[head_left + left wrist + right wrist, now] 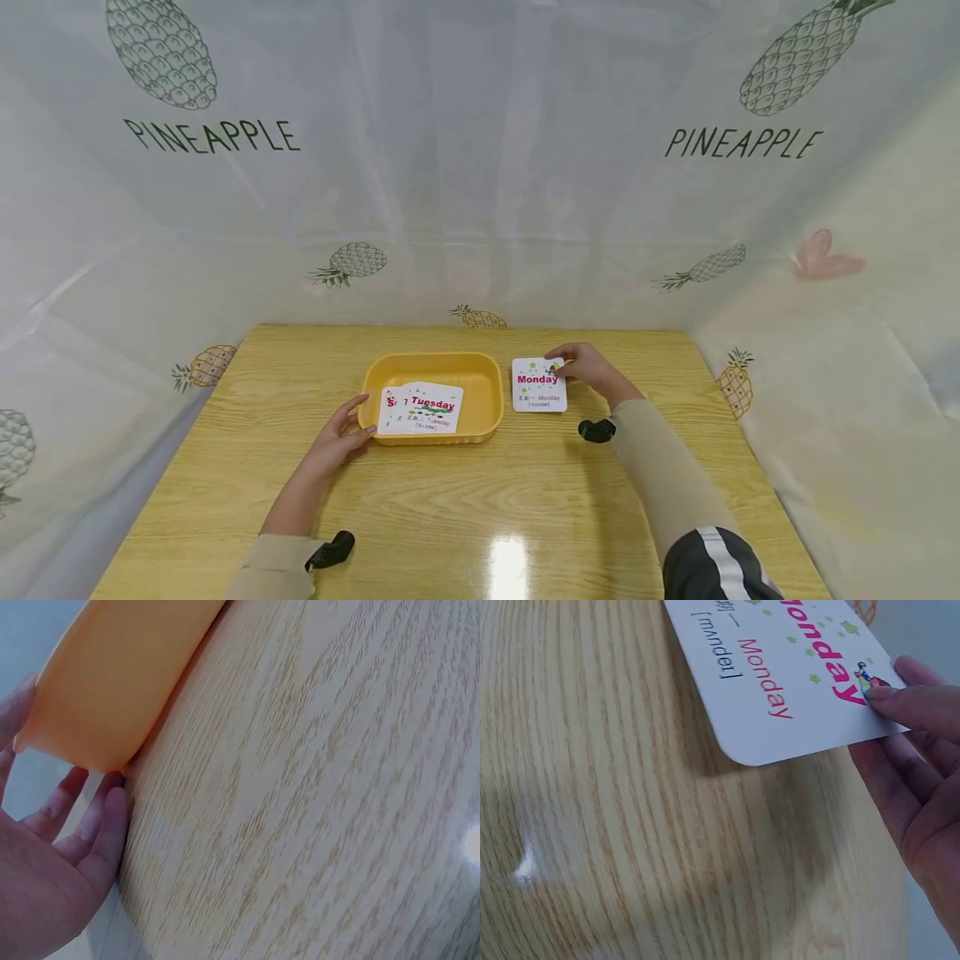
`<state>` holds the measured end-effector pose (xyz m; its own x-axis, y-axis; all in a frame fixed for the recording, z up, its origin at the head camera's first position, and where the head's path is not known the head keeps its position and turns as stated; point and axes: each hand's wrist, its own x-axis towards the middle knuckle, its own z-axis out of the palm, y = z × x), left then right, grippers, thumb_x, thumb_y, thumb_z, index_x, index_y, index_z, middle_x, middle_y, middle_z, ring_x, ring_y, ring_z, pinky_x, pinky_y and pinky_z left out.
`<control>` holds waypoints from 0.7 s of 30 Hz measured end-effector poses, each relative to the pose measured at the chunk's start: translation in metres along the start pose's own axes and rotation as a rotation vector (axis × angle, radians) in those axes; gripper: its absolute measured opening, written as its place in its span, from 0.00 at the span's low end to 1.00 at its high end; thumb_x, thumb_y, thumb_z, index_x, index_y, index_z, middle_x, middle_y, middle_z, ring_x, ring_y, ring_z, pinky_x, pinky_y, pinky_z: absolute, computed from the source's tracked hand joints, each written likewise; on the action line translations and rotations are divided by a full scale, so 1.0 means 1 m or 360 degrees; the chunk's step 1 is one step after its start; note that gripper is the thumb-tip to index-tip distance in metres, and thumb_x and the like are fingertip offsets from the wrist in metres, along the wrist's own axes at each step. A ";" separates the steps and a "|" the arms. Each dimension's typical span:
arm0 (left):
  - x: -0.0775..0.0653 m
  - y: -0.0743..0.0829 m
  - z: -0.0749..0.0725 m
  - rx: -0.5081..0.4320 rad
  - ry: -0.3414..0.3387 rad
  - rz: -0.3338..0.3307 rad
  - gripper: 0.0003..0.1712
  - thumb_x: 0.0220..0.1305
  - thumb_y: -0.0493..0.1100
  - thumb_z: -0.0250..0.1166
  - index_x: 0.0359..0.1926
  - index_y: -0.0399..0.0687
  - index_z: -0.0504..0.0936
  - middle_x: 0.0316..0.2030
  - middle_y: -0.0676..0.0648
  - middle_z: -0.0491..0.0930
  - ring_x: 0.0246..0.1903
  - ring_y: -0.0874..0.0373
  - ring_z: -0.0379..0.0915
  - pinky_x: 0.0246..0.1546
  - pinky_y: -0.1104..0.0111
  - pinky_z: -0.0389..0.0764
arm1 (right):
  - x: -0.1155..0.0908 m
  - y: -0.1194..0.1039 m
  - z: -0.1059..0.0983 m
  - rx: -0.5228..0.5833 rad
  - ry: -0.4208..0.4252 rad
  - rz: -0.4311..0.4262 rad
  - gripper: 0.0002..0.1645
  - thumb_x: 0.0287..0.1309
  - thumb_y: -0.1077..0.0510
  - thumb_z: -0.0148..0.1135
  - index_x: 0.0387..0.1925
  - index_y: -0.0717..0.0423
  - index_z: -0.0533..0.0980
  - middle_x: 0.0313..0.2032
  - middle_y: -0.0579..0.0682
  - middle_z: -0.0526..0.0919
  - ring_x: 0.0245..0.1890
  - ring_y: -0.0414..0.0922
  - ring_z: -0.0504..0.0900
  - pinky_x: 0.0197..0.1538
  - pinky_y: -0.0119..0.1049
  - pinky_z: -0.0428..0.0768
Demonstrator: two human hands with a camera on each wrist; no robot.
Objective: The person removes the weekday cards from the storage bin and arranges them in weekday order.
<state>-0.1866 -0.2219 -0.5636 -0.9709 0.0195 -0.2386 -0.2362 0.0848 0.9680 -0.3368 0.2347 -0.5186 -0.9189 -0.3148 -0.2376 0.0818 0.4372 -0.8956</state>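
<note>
My right hand pinches a white Monday flashcard at its right edge, thumb on the printed face and fingers beneath. In the right wrist view, the flashcard is tilted above the wood, its rounded near corner over a shadow. At the left end of a yellow plastic tray, my left hand holds the corner. The left wrist view has the fingertips against the outer wall of the tray. Inside the tray, flashcards overlap, with the Tuesday card on top and the others partly covered.
The wooden table lies beneath everything, with a bright light reflection near its front. A pale curtain printed with pineapples hangs behind and around it. Black straps hang at both wrists.
</note>
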 end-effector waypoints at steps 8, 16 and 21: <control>-0.001 0.002 0.000 -0.0019 -0.0007 -0.0028 0.40 0.66 0.38 0.64 0.74 0.55 0.57 0.66 0.34 0.61 0.46 0.56 0.73 0.45 0.61 0.77 | 0.009 0.012 0.004 -0.0247 0.0159 -0.0030 0.22 0.58 0.71 0.63 0.55 0.60 0.79 0.58 0.60 0.74 0.45 0.52 0.74 0.42 0.38 0.78; -0.001 0.002 0.000 -0.0023 -0.0019 -0.0005 0.40 0.66 0.38 0.64 0.74 0.54 0.56 0.65 0.34 0.61 0.45 0.56 0.74 0.44 0.62 0.78 | 0.010 0.017 0.014 -0.0305 0.0227 -0.0043 0.24 0.58 0.72 0.63 0.56 0.58 0.78 0.50 0.58 0.77 0.42 0.52 0.73 0.41 0.38 0.75; -0.001 0.002 0.001 -0.0021 -0.0019 -0.0006 0.40 0.66 0.38 0.64 0.75 0.53 0.56 0.65 0.33 0.62 0.45 0.56 0.74 0.44 0.62 0.78 | 0.008 0.016 0.018 -0.0360 0.0252 -0.0061 0.25 0.57 0.73 0.63 0.57 0.60 0.77 0.50 0.59 0.77 0.44 0.53 0.74 0.42 0.39 0.76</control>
<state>-0.1863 -0.2208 -0.5619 -0.9695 0.0313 -0.2431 -0.2404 0.0719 0.9680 -0.3359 0.2244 -0.5418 -0.9700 -0.2069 -0.1275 -0.0260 0.6100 -0.7920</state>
